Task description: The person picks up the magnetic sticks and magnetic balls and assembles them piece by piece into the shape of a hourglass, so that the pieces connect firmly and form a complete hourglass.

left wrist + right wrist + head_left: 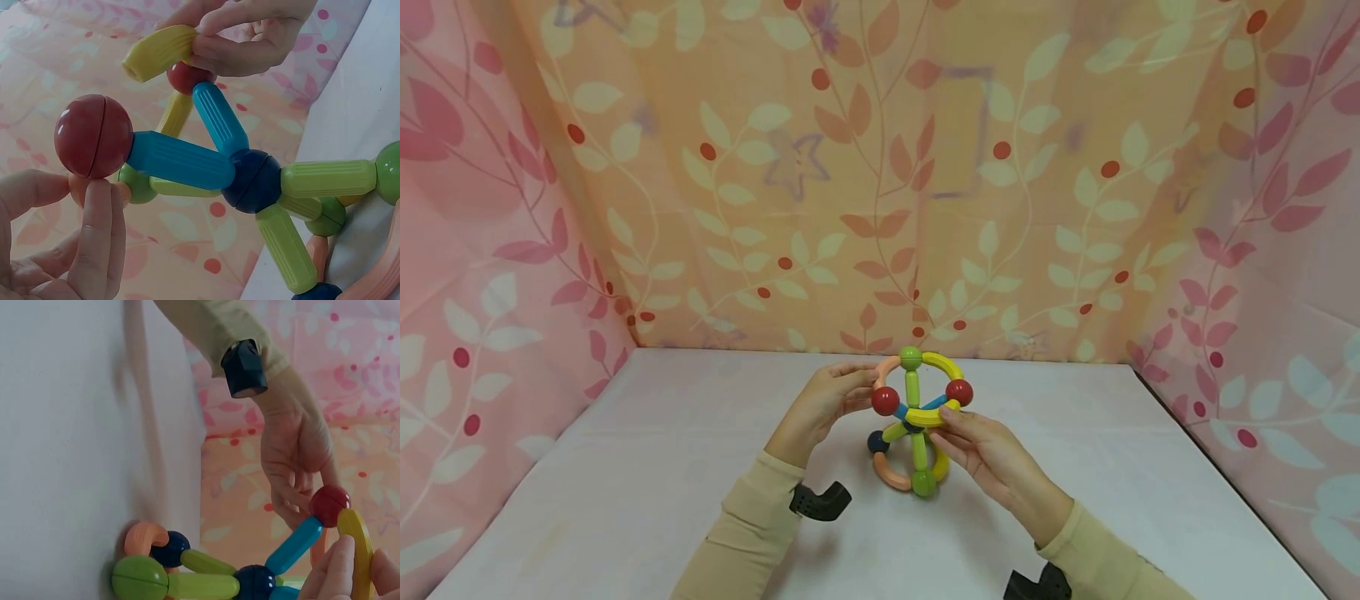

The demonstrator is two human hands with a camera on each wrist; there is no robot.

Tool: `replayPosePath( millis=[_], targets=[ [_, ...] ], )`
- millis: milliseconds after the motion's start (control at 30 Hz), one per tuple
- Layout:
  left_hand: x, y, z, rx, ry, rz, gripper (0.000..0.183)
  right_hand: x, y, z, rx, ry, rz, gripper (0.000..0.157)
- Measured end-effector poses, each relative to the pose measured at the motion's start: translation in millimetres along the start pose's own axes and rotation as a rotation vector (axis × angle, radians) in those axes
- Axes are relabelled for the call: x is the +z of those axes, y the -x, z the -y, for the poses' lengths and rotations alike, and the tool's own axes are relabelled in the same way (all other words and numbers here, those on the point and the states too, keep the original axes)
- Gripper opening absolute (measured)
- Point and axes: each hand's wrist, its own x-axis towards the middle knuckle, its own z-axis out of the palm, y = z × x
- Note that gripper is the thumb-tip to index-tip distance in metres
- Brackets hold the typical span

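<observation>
A ball-and-rod structure of magnetic-looking building pieces stands on the white table. My left hand (pixel 827 404) pinches the orange curved rod (pixel 885 365) at its upper left, beside a red ball (pixel 94 136). Between the thumb and fingers of my right hand (pixel 992 454) is a yellow curved rod (pixel 356 550) at the front of the upper ring. One end lies at the left red ball; whether it touches is unclear. Blue rods (pixel 181 160) run from a navy ball (pixel 253 181) to both red balls. Green rods (pixel 328 179) and green balls (pixel 911 358) form the upright axis.
The white table (pixel 625 467) extends around the structure, with its back edge behind it. Patterned cloth (pixel 880 208) hangs at the back and both sides. A black wrist device (pixel 822 502) sits on the left forearm, another (pixel 1037 583) near the right.
</observation>
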Motion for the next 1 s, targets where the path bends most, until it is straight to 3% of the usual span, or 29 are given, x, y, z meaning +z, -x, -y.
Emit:
replayPosePath(
  millis=[433,1000],
  targets=[
    [-2.1,0.9,0.9,0.009,0.014,0.028,0.037,14.5,-5,-7,-0.052,0.026,-0.080,0.046],
    [-2.4,2.2,2.1,-0.008,0.005,0.025,0.034,9.8,-3,-5,-0.015,0.043,-0.005,0.051]
  ],
)
